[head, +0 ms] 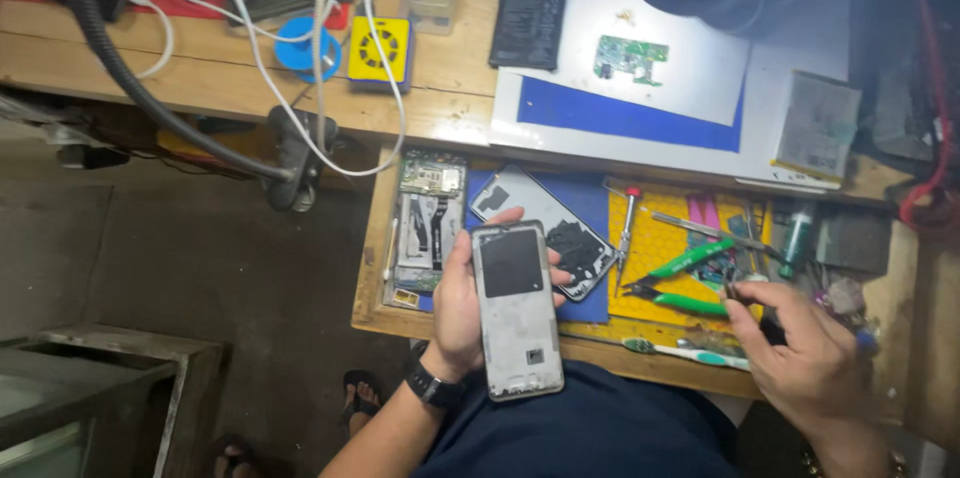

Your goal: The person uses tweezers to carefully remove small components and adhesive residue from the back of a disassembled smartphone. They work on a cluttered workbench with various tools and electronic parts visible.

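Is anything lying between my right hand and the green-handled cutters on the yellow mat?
Nothing visible blocks it. The right hand hovers just right of the green-handled cutters on the yellow mat. A toothbrush lies nearer, below the path. The left hand holds the phone frame.

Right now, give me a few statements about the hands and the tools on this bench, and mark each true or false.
1. The left hand holds a grey phone frame. True.
2. The right hand rests on the green circuit board. False: it is over the drawer's right end, far from the board.
3. Green-handled pliers lie on the yellow mat. True.
4. The toothbrush is in the left hand. False: it lies at the drawer's front edge.
5. A watch is on the left wrist. True.
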Motion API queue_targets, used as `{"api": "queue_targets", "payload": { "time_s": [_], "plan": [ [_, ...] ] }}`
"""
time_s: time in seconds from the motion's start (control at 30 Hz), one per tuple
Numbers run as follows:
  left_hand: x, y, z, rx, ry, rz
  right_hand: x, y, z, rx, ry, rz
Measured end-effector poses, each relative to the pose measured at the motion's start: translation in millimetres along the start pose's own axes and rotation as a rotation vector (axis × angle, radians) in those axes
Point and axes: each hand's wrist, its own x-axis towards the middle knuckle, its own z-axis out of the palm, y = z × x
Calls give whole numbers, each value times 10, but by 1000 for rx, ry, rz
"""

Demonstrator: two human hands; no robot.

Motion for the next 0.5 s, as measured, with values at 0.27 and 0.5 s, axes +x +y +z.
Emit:
{"api": "queue_targets", "payload": {
  "time_s": [0.27,0.5],
  "plan": [
    [12,123,6,-42,1,25,119,56,307,832,174,199],
    [-44,244,-50,-134,119,67,172,127,541,1599,-68,540]
  ]
}}
